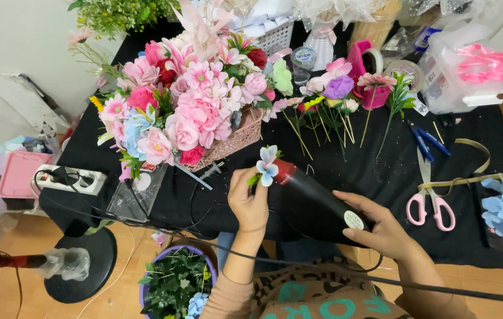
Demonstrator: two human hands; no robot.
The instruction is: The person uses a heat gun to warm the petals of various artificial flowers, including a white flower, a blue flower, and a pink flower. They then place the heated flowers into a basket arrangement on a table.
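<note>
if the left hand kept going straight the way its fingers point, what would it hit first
Probably the basket of pink flowers. The left hand, pinching a small blue flower, points up and away across the black table; depth is unclear.

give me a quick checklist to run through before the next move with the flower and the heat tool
1. Left hand pinches the small blue and white flower by its stem: ok.
2. Right hand grips the black heat tool: ok.
3. Red nozzle sits beside the petals; touching or not: cannot tell.
4. Left fingers close to the nozzle: not ok.
5. Tool cord trails over the lap, untangled: ok.
6. Pink scissors lie apart from both hands: ok.
</note>
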